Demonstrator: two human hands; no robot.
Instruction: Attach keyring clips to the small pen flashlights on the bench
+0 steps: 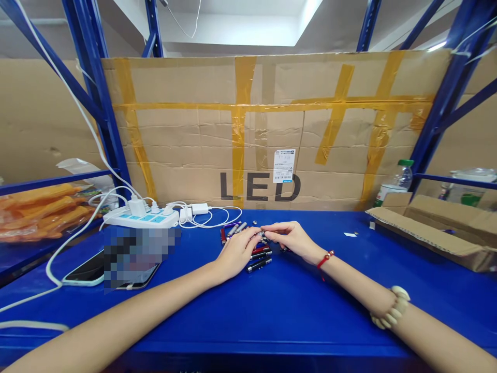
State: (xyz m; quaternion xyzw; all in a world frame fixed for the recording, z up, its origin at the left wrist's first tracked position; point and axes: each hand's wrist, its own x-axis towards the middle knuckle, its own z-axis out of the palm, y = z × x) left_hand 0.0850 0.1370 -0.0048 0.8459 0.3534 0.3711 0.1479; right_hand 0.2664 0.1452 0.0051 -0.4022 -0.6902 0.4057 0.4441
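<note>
My left hand (237,252) and my right hand (293,239) meet over the middle of the blue table, fingertips nearly touching. Both are closed in a pinch around a small silvery part (262,235), mostly covered by the fingers, so its kind is unclear. Just below my left hand lie slim pen-like tubes: a black tube (259,264) with silver ends and a dark red tube (260,249). Behind that hand are a silver tube (241,227), a purple tube (232,225) and another red tube (222,236).
A white power strip (142,218) with chargers and cables stands at the back left, near a phone (83,270). An open cardboard box (435,228) and a green-capped bottle (398,178) are on the right. A large cardboard panel (186,155) closes off the back.
</note>
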